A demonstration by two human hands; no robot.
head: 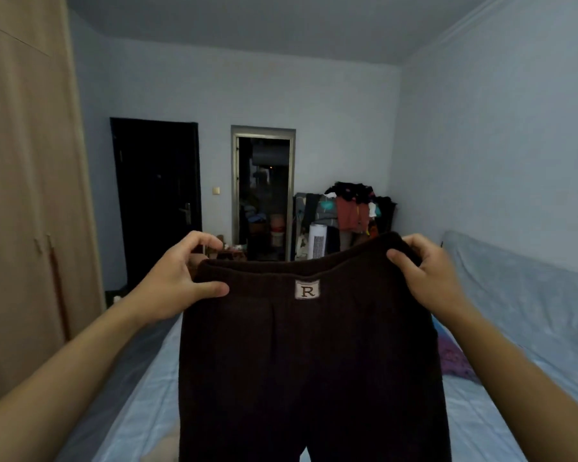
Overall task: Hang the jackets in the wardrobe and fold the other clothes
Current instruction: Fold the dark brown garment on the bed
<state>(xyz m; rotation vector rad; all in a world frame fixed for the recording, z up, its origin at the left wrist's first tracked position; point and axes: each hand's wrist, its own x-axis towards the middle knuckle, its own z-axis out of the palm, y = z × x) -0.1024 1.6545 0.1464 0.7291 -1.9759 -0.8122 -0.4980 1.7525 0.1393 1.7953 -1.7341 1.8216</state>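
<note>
A pair of dark brown trousers (pixel 311 361) is hanging full length in front of a person standing at the foot of a bed (pixel 141 411), the legs dropping out of view below. The left hand (pixel 177 281) is pinching one end of the waistband, thumb across the front, and the right hand (pixel 427 278) is pinching the other end, so each grip is closed on cloth and the band, with its small "R" label (pixel 307 290), is stretching between them. To fold well, the judgement here is to bring the two ends together so the legs lie one on the other, then lower the trousers flat onto the pale blue bedsheet. A tall wooden wardrobe (pixel 24 195) is standing closed at the left; at the far wall a rack heaped with clothes (pixel 351 208) is waiting beside a dark door (pixel 157 195).
</note>
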